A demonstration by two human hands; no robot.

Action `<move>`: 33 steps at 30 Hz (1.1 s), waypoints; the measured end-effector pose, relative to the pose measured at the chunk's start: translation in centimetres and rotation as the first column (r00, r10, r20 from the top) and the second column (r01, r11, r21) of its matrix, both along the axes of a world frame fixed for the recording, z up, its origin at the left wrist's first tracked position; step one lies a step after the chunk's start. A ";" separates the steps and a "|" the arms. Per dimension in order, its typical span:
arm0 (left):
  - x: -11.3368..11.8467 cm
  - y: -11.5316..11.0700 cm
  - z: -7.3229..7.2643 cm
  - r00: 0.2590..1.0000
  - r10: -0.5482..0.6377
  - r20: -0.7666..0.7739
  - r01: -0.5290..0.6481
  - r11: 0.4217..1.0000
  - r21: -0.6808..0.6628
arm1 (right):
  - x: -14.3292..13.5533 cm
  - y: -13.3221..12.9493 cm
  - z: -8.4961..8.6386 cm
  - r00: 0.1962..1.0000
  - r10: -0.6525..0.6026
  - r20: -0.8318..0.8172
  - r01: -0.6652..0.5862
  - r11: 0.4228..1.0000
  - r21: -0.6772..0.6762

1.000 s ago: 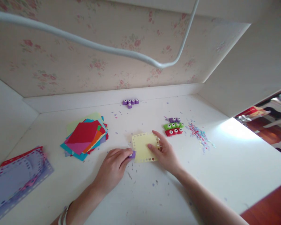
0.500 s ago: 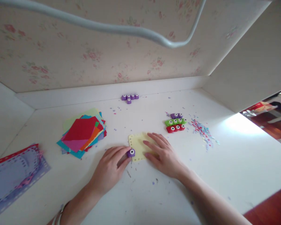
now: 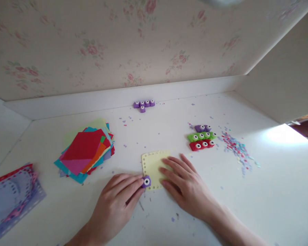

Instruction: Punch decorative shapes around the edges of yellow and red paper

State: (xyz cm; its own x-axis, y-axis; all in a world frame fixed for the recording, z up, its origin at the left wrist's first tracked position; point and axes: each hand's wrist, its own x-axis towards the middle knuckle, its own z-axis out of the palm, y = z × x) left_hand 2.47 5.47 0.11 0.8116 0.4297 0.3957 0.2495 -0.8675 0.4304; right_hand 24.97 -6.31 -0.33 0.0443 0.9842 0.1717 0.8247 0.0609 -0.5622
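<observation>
My left hand [image 3: 122, 198] pinches a small purple craft punch [image 3: 146, 181] between thumb and fingers. The punch sits at the lower left corner of a pale yellow sheet of paper [image 3: 154, 167]. Small punched holes run along the sheet's left, top and bottom edges; its right side is partly hidden under my other hand. My right hand [image 3: 186, 184] lies with fingers spread, pressing on the right part of the sheet.
Left of the sheet lies a stack of coloured paper [image 3: 86, 147], with punched purple and red sheets [image 3: 10, 198] further left. More purple punches [image 3: 144, 104] stand by the wall. Green, red and purple punches [image 3: 202, 136] are at right, beside a heap of confetti [image 3: 236, 147].
The view has tilted downward and nearer, so the table things appear shifted. Both hands stay at the yellow sheet, and the purple punch is still at its lower left corner.
</observation>
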 end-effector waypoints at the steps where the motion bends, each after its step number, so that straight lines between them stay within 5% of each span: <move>1: 0.0 0.0 0.0 1.000 -0.008 0.002 0.008 1.000 0.012 | 0.0 0.0 -0.1 1.000 0.000 0.006 0.000 1.000 0.000; 16: 0.3 0.3 0.1 0.998 0.003 0.061 -0.001 0.999 -0.038 | 0.2 0.2 0.2 0.956 0.075 0.284 -0.080 0.997 0.004; 33: 0.1 0.2 0.2 0.999 0.020 0.044 -0.020 1.000 0.009 | 0.1 0.3 0.0 0.953 0.066 0.297 -0.070 0.998 0.003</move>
State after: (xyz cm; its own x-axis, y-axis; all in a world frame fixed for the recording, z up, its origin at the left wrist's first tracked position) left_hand 2.57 5.62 0.33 0.7847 0.4416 0.4350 0.2475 -0.8666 0.4333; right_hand 25.12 -6.00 -0.31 -0.0778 0.9807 0.1796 0.9478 0.1286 -0.2917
